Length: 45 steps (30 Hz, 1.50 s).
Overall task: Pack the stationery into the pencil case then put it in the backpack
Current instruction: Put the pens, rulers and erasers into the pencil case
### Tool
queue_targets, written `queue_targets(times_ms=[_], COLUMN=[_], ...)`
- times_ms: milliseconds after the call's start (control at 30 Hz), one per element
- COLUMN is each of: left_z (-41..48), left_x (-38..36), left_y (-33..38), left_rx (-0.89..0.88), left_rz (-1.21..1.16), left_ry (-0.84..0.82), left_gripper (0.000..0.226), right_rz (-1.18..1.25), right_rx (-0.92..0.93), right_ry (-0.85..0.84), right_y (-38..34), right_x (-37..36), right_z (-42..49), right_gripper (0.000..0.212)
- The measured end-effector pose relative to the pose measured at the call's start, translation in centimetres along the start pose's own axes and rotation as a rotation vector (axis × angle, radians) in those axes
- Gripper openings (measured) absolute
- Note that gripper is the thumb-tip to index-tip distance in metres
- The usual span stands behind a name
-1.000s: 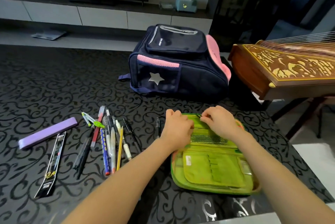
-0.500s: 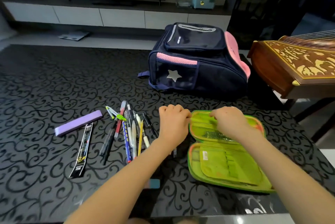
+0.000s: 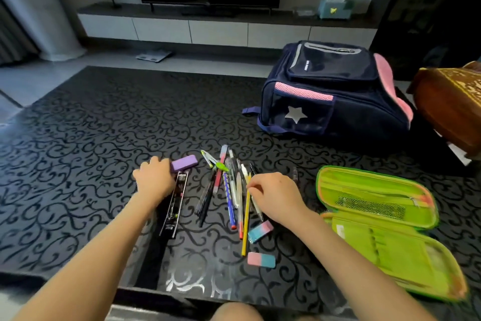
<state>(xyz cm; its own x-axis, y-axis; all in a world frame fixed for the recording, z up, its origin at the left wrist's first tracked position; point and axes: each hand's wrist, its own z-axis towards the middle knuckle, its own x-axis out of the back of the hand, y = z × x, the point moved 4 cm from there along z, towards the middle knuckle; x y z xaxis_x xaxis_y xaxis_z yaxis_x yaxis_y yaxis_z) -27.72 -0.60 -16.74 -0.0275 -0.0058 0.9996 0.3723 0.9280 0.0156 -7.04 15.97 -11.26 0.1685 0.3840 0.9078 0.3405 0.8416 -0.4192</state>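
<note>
The open green pencil case (image 3: pixel 378 192) lies flat on the right of the black patterned table (image 3: pixel 78 138). The navy and pink backpack (image 3: pixel 325 91) stands behind it, zipped. Several pens and pencils (image 3: pixel 230 198) lie in a loose heap at the centre, with a green compass (image 3: pixel 217 164) on top. My right hand (image 3: pixel 276 194) pinches the yellow pencil (image 3: pixel 245 227) near its upper end. My left hand (image 3: pixel 154 180) curls over the left part of a purple bar (image 3: pixel 185 163), beside a black lead packet (image 3: pixel 175 206). Two pink-and-blue erasers (image 3: pixel 260 231) (image 3: pixel 261 260) lie near the front.
A carved wooden instrument (image 3: pixel 450 110) stands at the table's right edge behind the case. The table's front edge runs just under my forearms. A TV console (image 3: pixel 208 26) and a floor scale (image 3: pixel 153 56) are beyond the table.
Both hands left the pencil case and moved left to the stationery. The left hand now covers the purple bar and the right hand is on the yellow pencil. The camera turned left.
</note>
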Motion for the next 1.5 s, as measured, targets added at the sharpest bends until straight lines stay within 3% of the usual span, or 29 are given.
queue_targets(times_ms=[133, 200, 300, 367, 433, 500, 567, 667, 733, 833, 900, 1067, 1300, 1500], left_z=[0.1, -0.9, -4.1, -7.1, -9.5, -10.8, -11.3, -11.3, -10.9, -10.3, -10.4, -10.3, -9.7, -9.2], left_x=[1.4, 3.0, 5.1, 5.8, 6.2, 6.1, 5.7, 5.7, 6.0, 5.7, 5.4, 3.2, 2.2, 1.9], left_y=[-0.6, 0.6, 4.8, 9.0, 13.2, 16.8, 20.3, 24.2, 26.6, 30.2, 32.4, 35.5, 36.2, 35.5], left_rx=[-0.092, -0.171, -0.497, -0.753, -0.9, -0.972, -1.038, -1.036, -1.03, -1.117, -1.185, -1.228, -1.226, -1.149], left_rz=[-0.027, -0.145, -0.304, -0.327, -0.367, -0.416, -0.459, -0.49, -0.476, -0.207, 0.056, 0.433, 0.418, 0.209], left_ry=[0.078, 0.175, 0.285, 0.319, 0.327, 0.313, 0.302, 0.283, 0.292, 0.327, 0.371, 0.047, -0.053, -0.169], left_gripper=[0.033, 0.035, 0.038, 0.042, 0.042, 0.041, 0.04, 0.044, 0.032, 0.013, 0.013, 0.028, 0.034, 0.035], right_rz=[0.031, 0.063, 0.215, 0.417, 0.556, 0.559, 0.561, 0.587, 0.6, 0.556, 0.5, 0.485, 0.603, 0.518], right_rx=[-0.005, -0.011, -0.056, -0.196, -0.277, -0.267, -0.282, -0.374, -0.443, -0.539, -0.56, -0.549, -0.533, -0.456], right_ry=[0.014, 0.103, 0.236, 0.257, 0.302, 0.355, 0.39, 0.532, 0.666, 0.762, 0.763, 0.747, 0.686, 0.575], right_y=[-0.1, 0.2, 0.7, 2.4, 4.9, 7.4, 10.5, 15.3, 18.9, 23.1, 24.7, 25.7, 26.6, 25.7], right_x=[-0.2, 0.1, 1.2, 2.0, 3.0, 4.4, 6.4, 9.7, 11.7, 13.0, 13.3, 13.0, 11.4, 10.4], right_z=[-0.6, -0.9, -1.4, -1.9, -2.6, -3.8, -5.5, -8.5, -10.4, -12.4, -13.1, -13.7, -14.1, -13.5], right_gripper=[0.022, 0.024, 0.046, 0.057, 0.047, 0.018, 0.019, 0.02, 0.014, 0.011, 0.011, 0.014, 0.014, 0.016])
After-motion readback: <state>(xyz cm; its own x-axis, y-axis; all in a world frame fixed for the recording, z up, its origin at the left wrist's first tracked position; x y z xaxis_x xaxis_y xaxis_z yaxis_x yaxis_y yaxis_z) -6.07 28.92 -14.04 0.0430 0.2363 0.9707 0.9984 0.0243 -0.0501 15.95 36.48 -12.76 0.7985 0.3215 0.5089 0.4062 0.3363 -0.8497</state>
